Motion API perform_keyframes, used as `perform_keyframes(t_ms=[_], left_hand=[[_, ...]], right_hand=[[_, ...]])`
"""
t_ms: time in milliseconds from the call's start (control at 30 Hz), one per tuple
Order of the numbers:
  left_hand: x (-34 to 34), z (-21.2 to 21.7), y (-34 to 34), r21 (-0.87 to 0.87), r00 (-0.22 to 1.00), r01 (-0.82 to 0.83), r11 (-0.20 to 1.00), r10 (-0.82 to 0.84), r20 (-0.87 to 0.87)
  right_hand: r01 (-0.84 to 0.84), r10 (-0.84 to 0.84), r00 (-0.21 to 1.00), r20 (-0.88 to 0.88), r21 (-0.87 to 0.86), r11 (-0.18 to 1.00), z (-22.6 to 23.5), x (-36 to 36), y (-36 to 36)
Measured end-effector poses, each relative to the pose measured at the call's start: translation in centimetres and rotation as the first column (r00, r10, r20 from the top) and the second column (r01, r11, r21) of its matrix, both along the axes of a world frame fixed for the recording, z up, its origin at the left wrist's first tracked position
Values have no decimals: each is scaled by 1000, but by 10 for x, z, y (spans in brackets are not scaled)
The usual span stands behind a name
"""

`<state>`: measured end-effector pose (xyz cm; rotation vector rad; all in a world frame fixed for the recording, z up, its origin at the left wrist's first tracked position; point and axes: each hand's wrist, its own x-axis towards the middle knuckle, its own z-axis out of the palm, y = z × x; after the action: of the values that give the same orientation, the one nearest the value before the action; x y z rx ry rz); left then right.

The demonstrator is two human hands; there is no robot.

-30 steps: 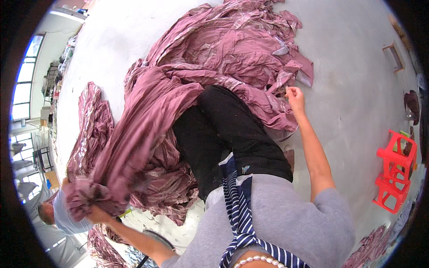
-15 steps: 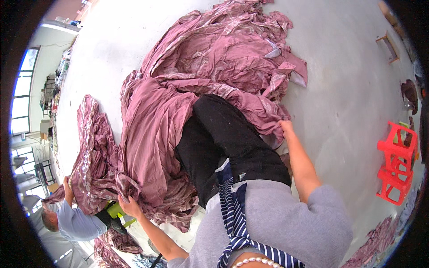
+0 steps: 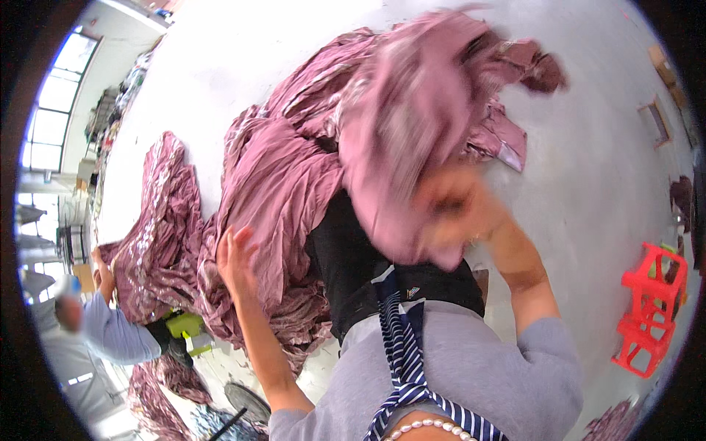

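A long pink-mauve fabric (image 3: 279, 169) with pale shiny patterned areas lies crumpled over the floor and against my black-trousered legs. One fold of it (image 3: 412, 132) is up in the air before me, smeared by motion. My right hand (image 3: 456, 209) is at the near end of this raised fold, too blurred to show its fingers. Over the fabric on the left, my left hand (image 3: 237, 257) is raised with its fingers stretched out, holding nothing. At far left, a co-worker's hand (image 3: 104, 278) is at another stretch of the same coloured fabric.
The co-worker in a light blue shirt (image 3: 121, 331) is beside a yellow-green stool (image 3: 187, 327). Red plastic stools (image 3: 651, 309) stand at the right. A dark round base (image 3: 248, 400) is at the lower left. Pale floor (image 3: 581, 184) spreads around the fabric.
My left hand has let go of the fabric and risen with its fingers apart. My right hand has moved inward, and part of the fabric has swung up off the floor.
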<state>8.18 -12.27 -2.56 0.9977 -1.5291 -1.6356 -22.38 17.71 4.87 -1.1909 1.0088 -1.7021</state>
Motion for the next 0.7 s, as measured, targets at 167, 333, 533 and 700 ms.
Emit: perform_keyframes(t_ms=[167,333,533,700], left_hand=[[-8,-64,13,529,750,562,636,-121,-651],[3,-124,15,445,477,769,459,51,-877],[24,-131,25,153,931,219,964,-159,-327],[31,-91,33,320,843,227,920,-21,-537]], right_hand=[[-645,673,739,0,288,708,-61,76,-11],[-519,610,792,-1,526,674,-122,94,11],[-344,506,840,-197,529,776,-128,89,10],[-331,529,813,-245,553,765,-125,105,-7]])
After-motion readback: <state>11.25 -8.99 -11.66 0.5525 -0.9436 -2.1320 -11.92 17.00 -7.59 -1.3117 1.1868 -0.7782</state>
